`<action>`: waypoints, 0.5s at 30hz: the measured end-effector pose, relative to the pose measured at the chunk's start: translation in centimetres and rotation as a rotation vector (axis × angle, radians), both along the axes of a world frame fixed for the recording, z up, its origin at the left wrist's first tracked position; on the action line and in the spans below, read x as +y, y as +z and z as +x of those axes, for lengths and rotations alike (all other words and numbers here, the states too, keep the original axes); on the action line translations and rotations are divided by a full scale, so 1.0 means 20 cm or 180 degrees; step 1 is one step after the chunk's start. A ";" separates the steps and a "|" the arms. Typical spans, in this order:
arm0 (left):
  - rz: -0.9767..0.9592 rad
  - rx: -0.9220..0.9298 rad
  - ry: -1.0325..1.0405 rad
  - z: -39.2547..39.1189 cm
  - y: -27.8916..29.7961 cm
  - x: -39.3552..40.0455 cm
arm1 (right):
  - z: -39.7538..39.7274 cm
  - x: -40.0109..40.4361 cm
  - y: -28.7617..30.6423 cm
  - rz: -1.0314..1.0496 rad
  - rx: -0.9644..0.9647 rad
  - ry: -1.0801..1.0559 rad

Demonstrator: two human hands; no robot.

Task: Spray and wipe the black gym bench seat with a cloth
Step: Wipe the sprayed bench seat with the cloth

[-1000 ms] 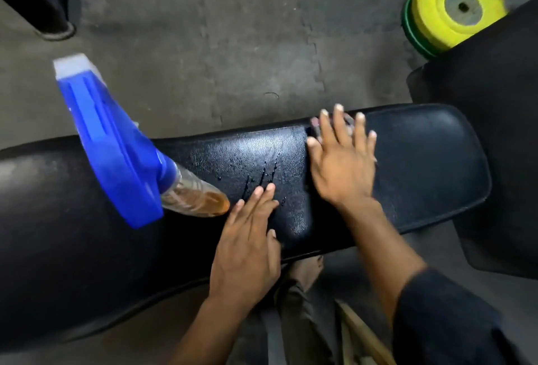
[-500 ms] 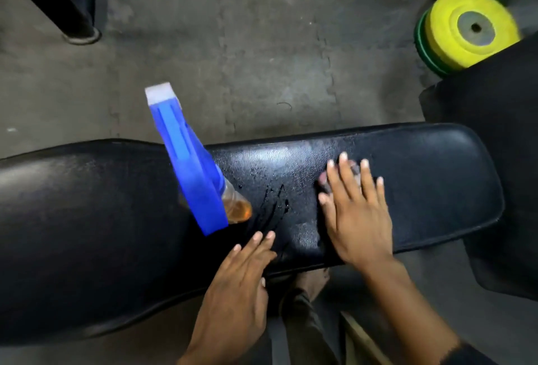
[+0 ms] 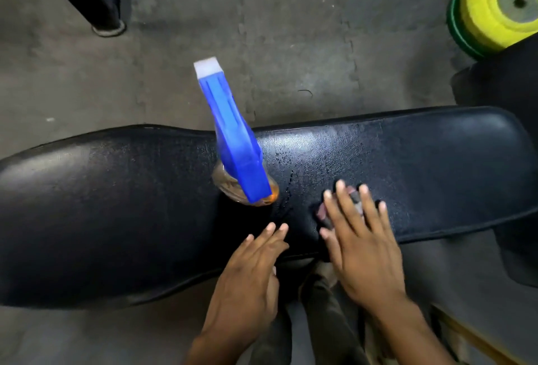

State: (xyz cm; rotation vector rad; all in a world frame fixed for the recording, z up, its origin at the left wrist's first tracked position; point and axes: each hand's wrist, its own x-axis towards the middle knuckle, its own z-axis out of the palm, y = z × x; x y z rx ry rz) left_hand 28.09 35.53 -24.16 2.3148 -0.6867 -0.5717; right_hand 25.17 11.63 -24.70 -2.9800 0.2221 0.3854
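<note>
The black gym bench seat point(image 3: 116, 204) runs left to right across the view, with wet streaks point(image 3: 286, 190) near its middle. A spray bottle point(image 3: 233, 143) with a blue trigger head and orange liquid stands upright on the seat, untouched. My right hand point(image 3: 361, 251) lies flat with fingers spread, pressing a small dark cloth point(image 3: 322, 213) onto the seat near its front edge; the cloth mostly hides under the fingers. My left hand point(image 3: 247, 280) rests open at the front edge, fingertips on the seat, just below the bottle.
Yellow and green weight plates point(image 3: 495, 6) lie on the grey rubber floor at the top right. A black metal frame leg point(image 3: 87, 0) stands at the top left. Another black pad point(image 3: 500, 93) sits beyond the bench's right end. My leg point(image 3: 320, 306) is under the bench.
My right hand has slid the cloth from the far side of the seat toward the front edge. My left hand has drawn back to the front edge. The bottle stays put.
</note>
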 end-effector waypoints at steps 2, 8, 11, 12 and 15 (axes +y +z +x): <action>-0.0028 0.0000 0.0094 -0.01 0.01 0.02 | 0.16 -0.03 0.01 -0.0015 -0.0062 -0.0429; 0.0029 -0.0254 0.0719 0.05 0.06 0.23 | 0.49 0.16 -0.02 0.0043 -0.0228 -0.0349; 0.0243 -0.0394 0.1020 0.19 0.07 0.34 | 0.27 0.25 -0.03 0.0103 -0.0193 -0.0145; 0.0298 -0.0454 0.1086 0.24 0.07 0.37 | 0.17 0.26 -0.02 0.0129 -0.0134 -0.0099; 0.0437 -0.0703 0.1229 0.46 0.06 0.37 | -0.03 0.24 0.00 0.0105 0.0041 0.0116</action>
